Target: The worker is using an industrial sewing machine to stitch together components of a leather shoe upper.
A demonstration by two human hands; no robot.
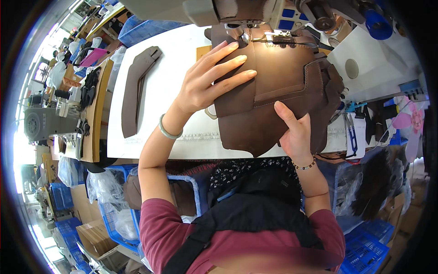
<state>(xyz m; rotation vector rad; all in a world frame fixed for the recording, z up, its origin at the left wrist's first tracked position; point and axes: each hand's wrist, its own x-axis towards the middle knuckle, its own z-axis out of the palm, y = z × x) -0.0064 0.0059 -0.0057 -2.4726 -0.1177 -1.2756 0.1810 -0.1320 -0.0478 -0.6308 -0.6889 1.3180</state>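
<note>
Stitched brown leather panels (278, 82) lie under the head of a sewing machine (242, 11), lit by its lamp near the needle area. My left hand (205, 82) rests flat on the leather's left part, fingers spread and pointing toward the presser foot (244, 36). At the leather's near right edge is my right hand (294, 132), its thumb on top and its other fingers hidden underneath, gripping the piece. Folds of leather bunch up at the right. A separate bent strip of brown leather (137, 91) lies on the white table (182, 132) to the left.
Blue-handled snips (351, 137) lie at the table's right. A ruler scale (196, 137) runs along the near edge. Below stand blue crates (114, 214) with plastic bags and brown pieces. Another sewing machine (41, 123) stands far left; a pink fan (413, 118) is far right.
</note>
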